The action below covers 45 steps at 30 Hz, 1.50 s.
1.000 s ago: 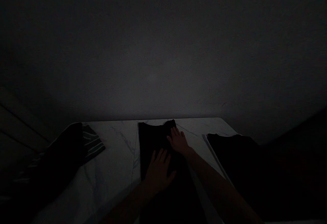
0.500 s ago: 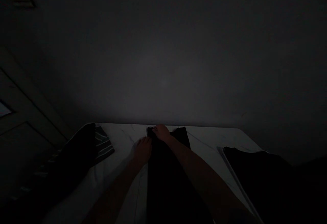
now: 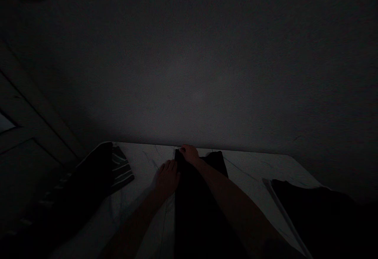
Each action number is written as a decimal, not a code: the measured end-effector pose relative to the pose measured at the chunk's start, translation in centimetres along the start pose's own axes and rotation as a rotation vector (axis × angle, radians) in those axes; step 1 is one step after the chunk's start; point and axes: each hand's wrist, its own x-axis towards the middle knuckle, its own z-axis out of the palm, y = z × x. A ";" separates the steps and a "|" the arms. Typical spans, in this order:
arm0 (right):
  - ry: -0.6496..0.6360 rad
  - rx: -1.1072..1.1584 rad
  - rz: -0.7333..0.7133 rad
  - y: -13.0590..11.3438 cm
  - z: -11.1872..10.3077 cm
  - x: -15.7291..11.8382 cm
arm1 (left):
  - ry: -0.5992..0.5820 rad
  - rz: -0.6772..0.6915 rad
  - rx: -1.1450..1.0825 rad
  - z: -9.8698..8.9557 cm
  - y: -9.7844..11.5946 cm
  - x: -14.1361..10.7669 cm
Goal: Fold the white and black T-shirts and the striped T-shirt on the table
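A black garment [image 3: 197, 208] lies lengthwise on the white marbled table [image 3: 147, 156], its far end close to the wall. My right hand [image 3: 189, 154] is at the garment's far left corner, with its fingers curled in on the dark cloth. Just nearer and to the left, my left hand [image 3: 167, 177] rests palm down at the garment's left edge, fingers slightly spread and its thumb side touching the cloth. The picture is very dark, so folds in the cloth are hidden.
Dark clothing [image 3: 91, 188] and a striped cloth [image 3: 121, 168] lie on the left of the table. Another black garment [image 3: 313, 211] is at the right. A grey wall [image 3: 195, 62] rises behind the table, and a door [image 3: 26, 121] stands at the left.
The view has shifted slightly, so the table's right side sits lower. My left hand's fingers look a little more spread; my right hand stays at the garment's corner.
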 end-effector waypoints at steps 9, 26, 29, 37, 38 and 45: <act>-0.005 0.007 -0.036 0.4 0.3 0.2 | -0.066 0.010 -0.010 -0.5 -0.1 0.8; -0.019 0.012 -0.359 0.1 -3.8 -8.8 | -0.111 0.139 -0.009 -3.7 2.9 -6.8; -0.103 0.000 -0.484 -0.1 -2.7 -13.8 | -0.132 0.188 -0.042 -4.3 3.7 -10.7; -0.239 -0.105 -0.484 -0.8 -1.4 -17.9 | -0.216 0.177 -0.037 -6.6 5.7 -18.6; -0.246 -0.122 -0.483 -0.9 -1.5 -17.8 | -0.231 0.195 -0.040 -7.0 5.9 -19.6; -0.237 -0.218 -0.461 -1.8 -1.8 -18.0 | -0.218 0.296 -0.059 -8.4 7.5 -28.7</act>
